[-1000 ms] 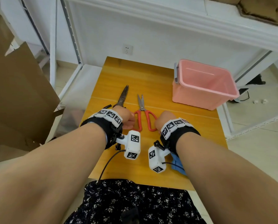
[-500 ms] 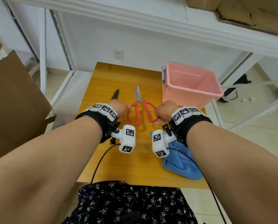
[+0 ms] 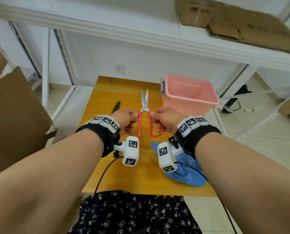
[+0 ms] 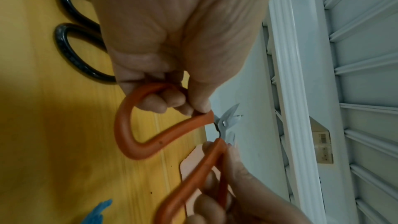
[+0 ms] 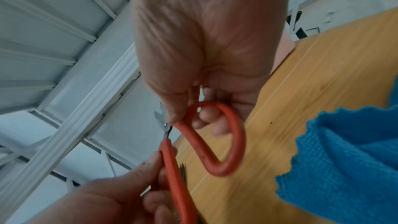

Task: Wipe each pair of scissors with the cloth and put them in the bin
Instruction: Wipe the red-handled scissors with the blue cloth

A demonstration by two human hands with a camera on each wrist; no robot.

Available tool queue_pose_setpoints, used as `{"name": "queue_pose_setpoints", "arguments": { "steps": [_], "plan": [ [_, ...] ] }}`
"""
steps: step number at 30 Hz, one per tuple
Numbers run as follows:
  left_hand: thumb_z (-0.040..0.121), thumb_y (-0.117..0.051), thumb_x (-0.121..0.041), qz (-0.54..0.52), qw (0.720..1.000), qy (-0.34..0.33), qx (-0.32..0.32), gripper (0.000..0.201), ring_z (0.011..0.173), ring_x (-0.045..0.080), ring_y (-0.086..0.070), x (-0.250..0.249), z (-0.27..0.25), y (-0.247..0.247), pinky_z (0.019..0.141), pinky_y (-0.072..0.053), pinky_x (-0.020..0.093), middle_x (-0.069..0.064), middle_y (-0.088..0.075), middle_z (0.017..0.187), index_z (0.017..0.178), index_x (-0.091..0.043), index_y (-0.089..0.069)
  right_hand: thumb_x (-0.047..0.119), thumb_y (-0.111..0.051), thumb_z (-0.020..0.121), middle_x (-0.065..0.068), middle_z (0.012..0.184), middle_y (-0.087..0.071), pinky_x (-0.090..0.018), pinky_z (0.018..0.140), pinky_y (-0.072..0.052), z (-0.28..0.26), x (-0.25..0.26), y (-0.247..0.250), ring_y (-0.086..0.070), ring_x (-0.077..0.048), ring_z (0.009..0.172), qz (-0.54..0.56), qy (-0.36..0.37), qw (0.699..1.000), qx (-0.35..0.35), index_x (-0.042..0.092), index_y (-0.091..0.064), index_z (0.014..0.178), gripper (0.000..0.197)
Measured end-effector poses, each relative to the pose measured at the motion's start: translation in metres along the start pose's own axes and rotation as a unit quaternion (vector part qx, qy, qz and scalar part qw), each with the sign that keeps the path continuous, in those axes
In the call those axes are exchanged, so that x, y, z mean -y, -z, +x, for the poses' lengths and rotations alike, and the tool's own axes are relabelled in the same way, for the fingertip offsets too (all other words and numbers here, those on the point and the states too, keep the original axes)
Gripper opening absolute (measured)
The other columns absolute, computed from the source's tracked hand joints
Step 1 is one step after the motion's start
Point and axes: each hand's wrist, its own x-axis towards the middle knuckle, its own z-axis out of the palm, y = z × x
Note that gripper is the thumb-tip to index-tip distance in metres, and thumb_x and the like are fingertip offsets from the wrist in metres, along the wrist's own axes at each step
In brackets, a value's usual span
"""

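Observation:
Red-handled scissors [image 3: 145, 105] are held up above the wooden table [image 3: 141, 179], blades slightly parted and pointing away from me. My left hand [image 3: 125, 119] grips the left handle loop [image 4: 129, 125]. My right hand [image 3: 164, 119] grips the right handle loop [image 5: 226, 135]. Black-handled scissors [image 3: 116, 106] lie on the table to the left, mostly hidden behind my left hand; their black loops [image 4: 71, 47] show in the left wrist view. A blue cloth [image 3: 188, 173] lies on the table under my right wrist. The pink bin [image 3: 190, 93] stands at the far right of the table.
A white metal shelf frame [image 3: 141, 36] runs overhead and down both sides of the table. Brown cardboard [image 3: 10, 115] leans at the left. A cardboard box [image 3: 233, 16] sits on the upper shelf. A wall socket [image 3: 119, 69] is behind the table.
Both hands have lifted the red scissors off the table by the handle loops. The blue cloth is uncovered as my right hand left it. The blades have parted slightly.

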Motion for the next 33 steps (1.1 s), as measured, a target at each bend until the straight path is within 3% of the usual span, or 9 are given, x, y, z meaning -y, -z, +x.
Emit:
{"name": "queue_pose_setpoints", "arguments": {
  "steps": [7, 12, 17, 20, 24, 27, 29, 31, 33],
  "plan": [
    [0.101, -0.051, -0.015, 0.064, 0.997, -0.034, 0.009, 0.008, 0.051, 0.011, -0.035, -0.020, -0.012, 0.001, 0.046, -0.034, 0.024, 0.002, -0.049, 0.071, 0.100, -0.010, -0.058, 0.032, -0.066, 0.093, 0.001, 0.060, -0.051, -0.028, 0.050, -0.037, -0.005, 0.006, 0.011, -0.041, -0.015, 0.046, -0.060, 0.046, 0.996, -0.050, 0.012, -0.072, 0.097, 0.021],
    [0.097, -0.059, -0.028, 0.252, 0.965, -0.068, 0.002, 0.017, 0.055, 0.017, -0.038, -0.028, -0.015, 0.019, 0.051, -0.033, 0.028, 0.005, -0.054, 0.075, 0.103, -0.016, -0.069, 0.039, -0.071, 0.087, -0.008, 0.068, -0.046, -0.028, 0.047, -0.029, -0.013, 0.009, 0.028, -0.032, -0.020, 0.055, -0.146, 0.063, 0.987, -0.021, 0.012, -0.074, 0.091, 0.028],
    [0.093, -0.066, -0.028, 0.349, 0.929, -0.124, -0.006, 0.009, 0.063, 0.012, -0.049, -0.043, -0.027, 0.022, 0.057, -0.040, 0.025, -0.007, -0.058, 0.071, 0.096, -0.024, -0.073, 0.039, -0.073, 0.084, 0.005, 0.061, -0.055, -0.026, 0.047, -0.031, -0.026, 0.010, 0.034, -0.036, -0.017, 0.054, -0.180, 0.081, 0.980, 0.002, 0.024, -0.077, 0.081, 0.016],
    [0.091, -0.068, -0.028, 0.378, 0.914, -0.141, -0.039, 0.011, 0.061, 0.007, -0.053, -0.051, -0.029, 0.021, 0.058, -0.045, 0.025, -0.008, -0.062, 0.079, 0.100, -0.023, -0.072, 0.039, -0.073, 0.083, 0.002, 0.062, -0.053, -0.027, 0.047, -0.029, -0.029, 0.013, 0.034, -0.033, -0.020, 0.054, -0.167, 0.088, 0.982, 0.006, 0.023, -0.075, 0.076, 0.018],
    [0.088, -0.070, -0.031, 0.295, 0.936, -0.143, -0.131, 0.019, 0.084, 0.018, -0.062, -0.052, -0.028, 0.020, 0.077, -0.052, 0.034, 0.001, -0.064, 0.095, 0.102, -0.019, -0.065, 0.037, -0.069, 0.083, -0.010, 0.074, -0.048, -0.033, 0.053, -0.028, -0.033, 0.018, 0.034, -0.033, -0.028, 0.064, -0.153, 0.101, 0.983, -0.029, -0.002, -0.067, 0.096, 0.041],
    [0.090, -0.064, -0.030, 0.224, 0.949, -0.102, -0.196, 0.024, 0.063, 0.012, -0.047, -0.052, -0.033, 0.025, 0.058, -0.040, 0.025, -0.001, -0.051, 0.075, 0.074, -0.019, -0.051, 0.031, -0.069, 0.087, -0.002, 0.069, -0.057, -0.027, 0.049, -0.037, -0.035, 0.020, 0.040, -0.046, -0.018, 0.051, -0.110, 0.076, 0.987, -0.091, 0.009, -0.071, 0.091, 0.023],
    [0.093, -0.059, -0.029, 0.146, 0.977, -0.038, -0.148, 0.026, 0.056, 0.012, -0.043, -0.050, -0.032, 0.027, 0.053, -0.034, 0.025, -0.002, -0.050, 0.069, 0.071, -0.016, -0.053, 0.025, -0.069, 0.088, 0.006, 0.068, -0.059, -0.021, 0.041, -0.040, -0.038, 0.023, 0.043, -0.052, -0.007, 0.045, -0.049, 0.060, 0.991, -0.106, 0.019, -0.069, 0.089, 0.006],
    [0.098, -0.053, -0.031, 0.097, 0.992, 0.013, -0.077, 0.030, 0.055, 0.013, -0.045, -0.045, -0.038, 0.022, 0.053, -0.033, 0.025, -0.002, -0.056, 0.066, 0.077, -0.012, -0.061, 0.021, -0.069, 0.087, 0.004, 0.062, -0.053, -0.021, 0.041, -0.037, -0.037, 0.027, 0.044, -0.046, -0.010, 0.041, -0.036, 0.050, 0.991, -0.123, 0.017, -0.064, 0.082, 0.008],
    [0.100, -0.052, -0.031, 0.085, 0.996, 0.015, -0.029, 0.029, 0.059, 0.012, -0.051, -0.041, -0.039, 0.014, 0.056, -0.037, 0.025, -0.002, -0.063, 0.070, 0.086, -0.011, -0.067, 0.020, -0.069, 0.085, -0.002, 0.061, -0.045, -0.025, 0.045, -0.031, -0.038, 0.031, 0.040, -0.035, -0.014, 0.041, -0.028, 0.034, 0.991, -0.128, 0.014, -0.060, 0.075, 0.015]
  ]
}}
